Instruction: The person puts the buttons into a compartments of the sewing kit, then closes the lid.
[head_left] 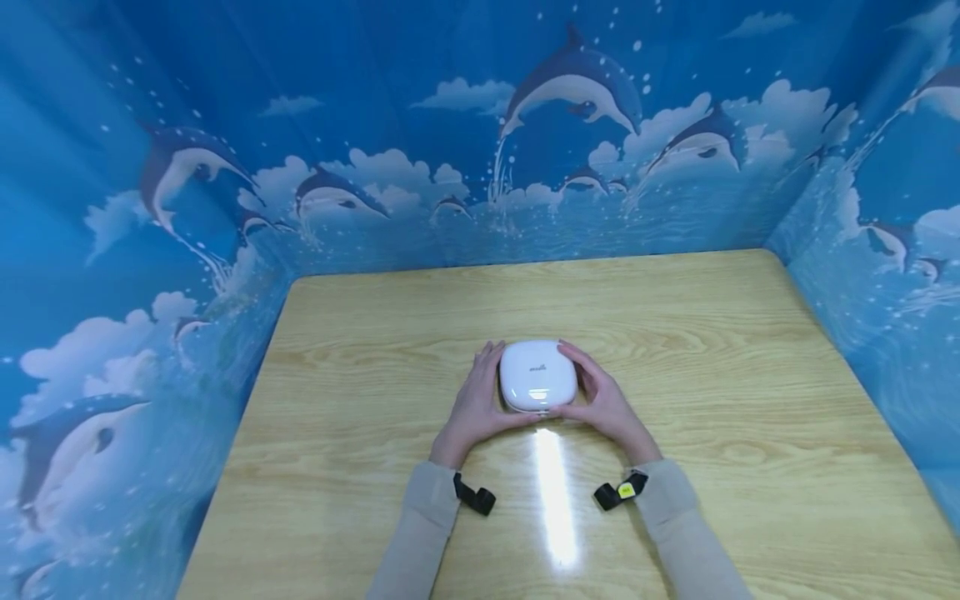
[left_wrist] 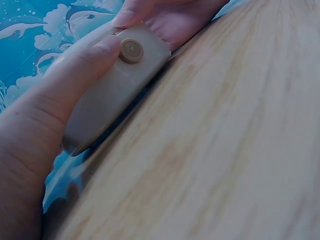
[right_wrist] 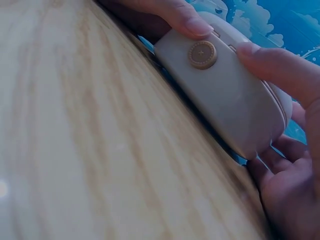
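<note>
A glossy white rounded case point(head_left: 537, 375) with small grey lettering on top sits on the wooden table between both hands. My left hand point(head_left: 477, 410) grips its left side, fingers along the edge and thumb across the front. On the opposite side my right hand point(head_left: 609, 410) holds it in the same way, fingertips at the back right corner. A round gold-brown knob point(right_wrist: 202, 55) with a ridged rim shows on the front face in the right wrist view. Both thumbs lie near that knob, close to the lid seam. The case's underside is hidden.
The light wood table point(head_left: 360, 333) has a bright light reflection in front of the case. A blue curtain point(head_left: 420, 225) printed with dolphins and clouds borders the back and both sides. Black straps point(head_left: 474, 497) with small devices sit at both wrists.
</note>
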